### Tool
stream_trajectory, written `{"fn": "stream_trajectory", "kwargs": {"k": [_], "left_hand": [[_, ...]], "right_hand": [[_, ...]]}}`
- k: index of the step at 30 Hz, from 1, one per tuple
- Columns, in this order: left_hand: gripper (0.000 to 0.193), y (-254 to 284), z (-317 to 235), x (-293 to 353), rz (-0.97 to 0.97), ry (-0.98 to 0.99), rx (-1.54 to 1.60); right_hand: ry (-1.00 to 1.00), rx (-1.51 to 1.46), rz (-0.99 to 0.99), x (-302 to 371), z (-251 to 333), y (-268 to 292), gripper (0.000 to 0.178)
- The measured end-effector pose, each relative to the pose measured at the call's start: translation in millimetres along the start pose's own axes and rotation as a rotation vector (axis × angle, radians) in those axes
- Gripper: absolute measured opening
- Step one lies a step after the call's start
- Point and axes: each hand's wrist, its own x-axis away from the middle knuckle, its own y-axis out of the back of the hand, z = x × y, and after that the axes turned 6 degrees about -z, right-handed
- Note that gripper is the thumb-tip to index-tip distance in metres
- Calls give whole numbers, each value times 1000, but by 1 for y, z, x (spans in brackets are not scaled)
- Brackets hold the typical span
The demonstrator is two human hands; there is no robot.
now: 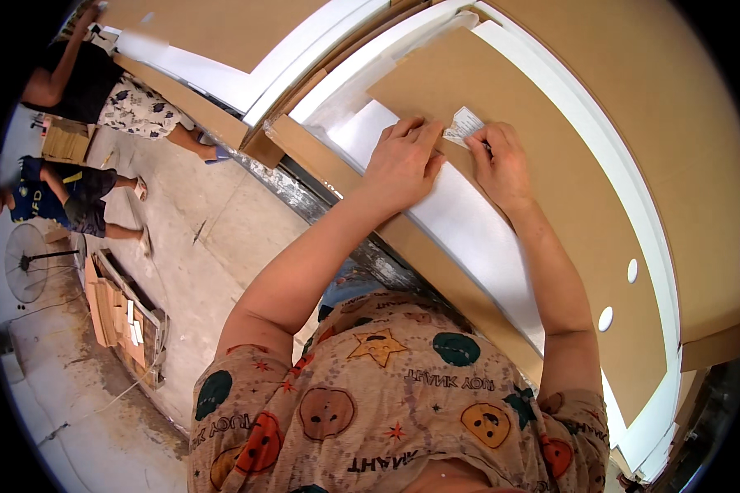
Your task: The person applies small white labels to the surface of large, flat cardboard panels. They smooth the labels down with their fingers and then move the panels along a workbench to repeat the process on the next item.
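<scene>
A small white printed label (466,125) stands out against a brown cardboard sheet (551,172). My right hand (501,164) is closed in a pinch at the label's lower right corner. Just to the left, my left hand (403,160) is closed, its fingers bent and pressed together by the label's left side. Whatever those left fingers hold, if anything, is hidden. Beneath the cardboard lies a glossy white panel (477,246), its bare strip showing between my forearms. Two white oval spots (606,318) show on the cardboard at the right.
Brown carton walls (436,263) edge the panel, with clear plastic wrap (345,115) at its far left corner. Another cardboard-covered white panel (214,33) lies beyond. Two people (66,193) are at the left, near a standing fan (26,263) and a stack of cardboard strips (111,312).
</scene>
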Motion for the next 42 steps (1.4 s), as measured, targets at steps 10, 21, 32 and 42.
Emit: {"fn": "stream_trajectory", "kwargs": {"k": [10, 21, 32, 42], "left_hand": [[47, 1, 2, -3, 3, 24, 33], [49, -1, 5, 2, 11, 19, 59], [48, 1, 4, 1, -6, 15, 51], [46, -3, 6, 2, -4, 3, 38]], "right_hand": [[17, 19, 234, -24, 17, 11, 13], [-104, 64, -58, -1, 3, -19, 13], [-274, 35, -159, -2, 2, -15, 19], [-528, -192, -158, 1, -17, -16, 17]]}}
